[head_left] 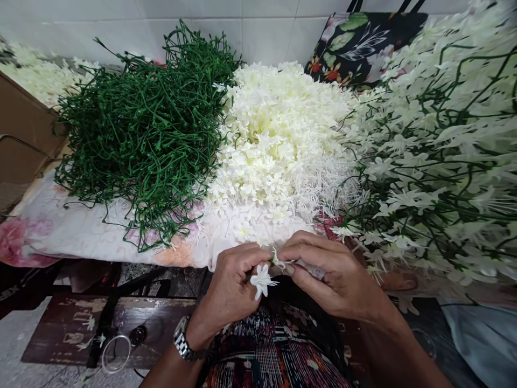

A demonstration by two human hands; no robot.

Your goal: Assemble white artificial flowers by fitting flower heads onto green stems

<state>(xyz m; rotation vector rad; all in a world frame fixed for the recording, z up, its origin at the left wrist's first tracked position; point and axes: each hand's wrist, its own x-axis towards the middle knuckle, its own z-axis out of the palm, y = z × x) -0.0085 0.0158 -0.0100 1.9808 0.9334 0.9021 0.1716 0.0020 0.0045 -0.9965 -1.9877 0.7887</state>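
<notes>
My left hand [232, 285], with a metal watch on its wrist, pinches a small white artificial flower [262, 280] at the bottom centre. My right hand [327, 275] meets it from the right, its fingers pinched on a thin white piece [278, 262] next to the flower. Just beyond both hands lies a heap of loose white flower heads [278, 140]. A tangled pile of bare green plastic stems [149, 124] sits to its left. A mass of green stems with white flowers on them [440, 161] fills the right side.
The piles rest on a floral cloth [48, 231]. A dark flowered bag [359, 43] leans on the tiled wall behind. A cardboard box [20, 134] stands at far left. A dark worn board [81, 328] with a clear ring [116, 353] lies lower left.
</notes>
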